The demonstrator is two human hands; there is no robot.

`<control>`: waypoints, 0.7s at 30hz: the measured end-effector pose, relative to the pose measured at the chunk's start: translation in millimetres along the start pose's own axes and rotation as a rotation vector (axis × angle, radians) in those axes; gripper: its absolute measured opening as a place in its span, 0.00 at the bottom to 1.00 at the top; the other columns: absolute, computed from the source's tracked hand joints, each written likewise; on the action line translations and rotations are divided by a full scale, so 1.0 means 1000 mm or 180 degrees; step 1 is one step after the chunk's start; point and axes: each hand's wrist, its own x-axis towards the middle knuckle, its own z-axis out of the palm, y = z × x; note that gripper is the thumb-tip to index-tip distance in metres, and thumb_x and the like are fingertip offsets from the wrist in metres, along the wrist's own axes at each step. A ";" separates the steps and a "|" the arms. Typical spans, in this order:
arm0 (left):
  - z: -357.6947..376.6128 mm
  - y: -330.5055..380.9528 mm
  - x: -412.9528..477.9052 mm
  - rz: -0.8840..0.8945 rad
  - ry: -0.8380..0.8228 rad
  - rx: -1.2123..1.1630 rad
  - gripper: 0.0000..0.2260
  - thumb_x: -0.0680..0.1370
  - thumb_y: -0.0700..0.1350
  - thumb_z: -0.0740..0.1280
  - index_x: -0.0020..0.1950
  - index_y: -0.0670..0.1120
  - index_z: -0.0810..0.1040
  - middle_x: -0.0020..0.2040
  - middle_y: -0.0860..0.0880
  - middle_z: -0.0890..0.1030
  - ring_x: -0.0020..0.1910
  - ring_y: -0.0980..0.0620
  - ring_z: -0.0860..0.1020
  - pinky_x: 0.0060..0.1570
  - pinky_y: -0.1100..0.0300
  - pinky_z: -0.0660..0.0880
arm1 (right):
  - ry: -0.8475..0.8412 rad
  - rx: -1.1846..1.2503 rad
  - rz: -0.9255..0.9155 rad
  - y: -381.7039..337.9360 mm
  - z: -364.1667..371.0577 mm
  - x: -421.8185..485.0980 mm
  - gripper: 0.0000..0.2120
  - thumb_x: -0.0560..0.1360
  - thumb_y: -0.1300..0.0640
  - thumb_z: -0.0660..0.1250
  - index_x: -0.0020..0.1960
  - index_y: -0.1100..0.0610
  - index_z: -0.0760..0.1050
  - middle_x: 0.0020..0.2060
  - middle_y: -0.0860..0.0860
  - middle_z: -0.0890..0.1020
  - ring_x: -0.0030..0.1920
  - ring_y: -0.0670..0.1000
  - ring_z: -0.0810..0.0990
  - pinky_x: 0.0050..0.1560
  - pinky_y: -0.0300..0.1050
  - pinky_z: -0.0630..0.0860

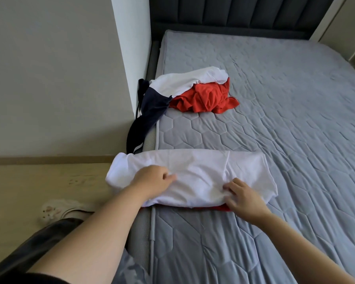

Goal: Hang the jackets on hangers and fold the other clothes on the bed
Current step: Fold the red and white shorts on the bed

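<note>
A white shirt [201, 171] lies partly folded across the near left edge of the grey quilted bed [285, 124], its left end hanging over the side. A strip of red cloth [219, 208] peeks out beneath it. My left hand [152, 182] rests on the shirt's left part and pinches the fabric. At the shirt's near edge, my right hand [243, 198] grips the cloth with curled fingers. Farther up the bed sits a heap: a crumpled red garment [207, 97], a white garment [184, 80] over it, and a dark navy garment [152, 107] draping off the bed's side.
A white wall corner [129, 58] stands beside the bed's left edge. Wood floor [39, 181] lies to the left, with a light shoe [55, 210] on it. A dark padded headboard [234, 11] closes the far end. The right part of the mattress holds nothing.
</note>
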 end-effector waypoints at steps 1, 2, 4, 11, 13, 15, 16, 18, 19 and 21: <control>0.003 0.005 0.005 0.0224 0.0598 0.0155 0.13 0.79 0.52 0.59 0.38 0.48 0.72 0.39 0.50 0.75 0.44 0.46 0.76 0.38 0.56 0.65 | 0.0001 0.0374 0.0067 -0.002 -0.005 0.004 0.05 0.75 0.56 0.64 0.48 0.51 0.78 0.45 0.46 0.78 0.46 0.47 0.76 0.41 0.37 0.67; 0.008 0.010 0.011 0.0417 0.1069 0.0299 0.10 0.79 0.48 0.58 0.45 0.46 0.76 0.46 0.48 0.76 0.51 0.44 0.75 0.42 0.55 0.67 | 0.0091 0.0652 0.0171 -0.004 -0.007 0.009 0.07 0.76 0.56 0.62 0.43 0.51 0.78 0.41 0.46 0.79 0.43 0.47 0.77 0.41 0.38 0.69; 0.020 0.017 0.025 0.0516 0.1190 0.0642 0.16 0.80 0.48 0.58 0.66 0.46 0.72 0.66 0.45 0.71 0.66 0.43 0.67 0.60 0.51 0.65 | 0.0605 0.0702 0.0409 -0.006 -0.010 0.022 0.11 0.77 0.58 0.61 0.37 0.55 0.76 0.36 0.50 0.79 0.39 0.53 0.77 0.40 0.45 0.69; 0.075 0.000 0.047 0.0356 0.0521 0.1147 0.29 0.78 0.61 0.44 0.74 0.57 0.33 0.78 0.51 0.41 0.76 0.49 0.39 0.70 0.40 0.43 | 0.0884 -0.0395 0.1168 0.022 -0.025 0.087 0.18 0.80 0.56 0.55 0.68 0.56 0.69 0.68 0.55 0.69 0.69 0.58 0.62 0.70 0.52 0.52; 0.085 -0.005 0.046 0.0332 0.0587 0.1166 0.28 0.77 0.62 0.40 0.70 0.58 0.27 0.78 0.52 0.41 0.76 0.50 0.39 0.69 0.39 0.42 | 0.0490 -0.0521 0.1403 0.034 -0.028 0.100 0.15 0.80 0.54 0.54 0.62 0.55 0.74 0.62 0.54 0.75 0.67 0.57 0.64 0.71 0.56 0.47; 0.091 -0.007 0.045 0.0283 0.0614 0.1172 0.27 0.75 0.63 0.36 0.68 0.59 0.25 0.78 0.52 0.41 0.76 0.51 0.39 0.69 0.38 0.43 | 0.0416 -0.0412 0.1335 0.043 -0.028 0.105 0.12 0.79 0.56 0.57 0.50 0.58 0.78 0.50 0.57 0.80 0.59 0.59 0.72 0.68 0.53 0.55; 0.092 -0.008 0.045 0.0261 0.0625 0.1151 0.26 0.75 0.63 0.35 0.68 0.59 0.26 0.78 0.52 0.42 0.76 0.51 0.40 0.69 0.38 0.43 | 0.0545 -0.0338 0.1264 0.047 -0.028 0.104 0.10 0.78 0.58 0.59 0.46 0.60 0.78 0.46 0.59 0.81 0.54 0.61 0.75 0.61 0.49 0.60; 0.094 -0.010 0.046 0.0242 0.0660 0.1100 0.26 0.74 0.63 0.33 0.69 0.59 0.28 0.78 0.53 0.44 0.76 0.51 0.41 0.69 0.38 0.45 | 0.0866 -0.0178 0.1478 0.059 -0.032 0.097 0.08 0.76 0.62 0.61 0.43 0.63 0.78 0.44 0.63 0.82 0.48 0.63 0.76 0.47 0.47 0.63; 0.095 -0.011 0.046 0.0242 0.0665 0.1108 0.26 0.74 0.63 0.33 0.69 0.59 0.27 0.78 0.53 0.44 0.76 0.52 0.41 0.69 0.39 0.45 | 0.0975 0.0004 0.1694 0.066 -0.035 0.093 0.08 0.76 0.62 0.61 0.43 0.64 0.77 0.45 0.64 0.81 0.47 0.63 0.76 0.43 0.47 0.63; 0.098 -0.012 0.046 0.0259 0.0684 0.1143 0.26 0.74 0.63 0.33 0.68 0.60 0.26 0.78 0.53 0.43 0.76 0.51 0.41 0.69 0.38 0.45 | 0.1026 0.0529 0.2051 0.075 -0.039 0.088 0.10 0.78 0.60 0.60 0.42 0.64 0.76 0.46 0.64 0.80 0.46 0.61 0.76 0.41 0.46 0.65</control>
